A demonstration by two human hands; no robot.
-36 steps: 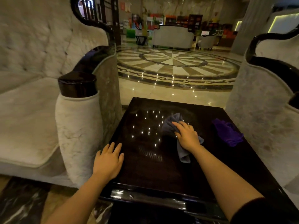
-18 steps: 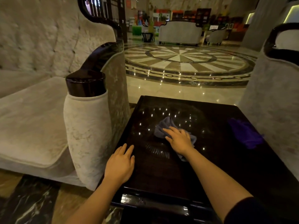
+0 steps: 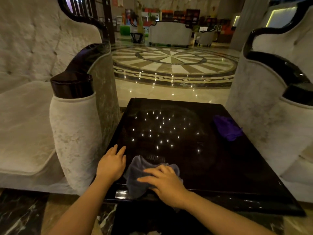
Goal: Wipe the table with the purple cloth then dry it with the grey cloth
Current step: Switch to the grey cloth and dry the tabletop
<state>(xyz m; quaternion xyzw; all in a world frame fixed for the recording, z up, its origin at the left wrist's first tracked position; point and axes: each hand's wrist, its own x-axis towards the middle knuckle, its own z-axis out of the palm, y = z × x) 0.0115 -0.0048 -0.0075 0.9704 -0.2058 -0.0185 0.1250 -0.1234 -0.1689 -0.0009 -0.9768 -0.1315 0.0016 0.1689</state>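
A dark, glossy, rectangular worktop (image 3: 194, 150) stands between two pale upholstered armchairs with black lacquered arm caps, the left armchair (image 3: 72, 126) close against its left edge and the right armchair (image 3: 264, 119) against its right. The right hand (image 3: 166, 183) lies palm down on a crumpled grey cloth (image 3: 137, 175) at the near left part of the worktop — its fingers (image 3: 150, 172) are spread flat over the fabric, pressing it down rather than clenching it. The lower fold of the grey cloth reaches the worktop's near edge and hangs slightly over it. The left hand (image 3: 111, 164) rests flat on the bare surface just beside the cloth, at the near left corner, its fingers released and extended, holding nothing. A bunched purple cloth (image 3: 227, 128) sits on the far right of the worktop, close to the right armchair and well apart from both hands. Small points of light reflect in the polished top between the two cloths. Beyond the far edge lies a shiny marble floor (image 3: 172, 65) with a round sunburst inlay — more pale seating stands at its far side.
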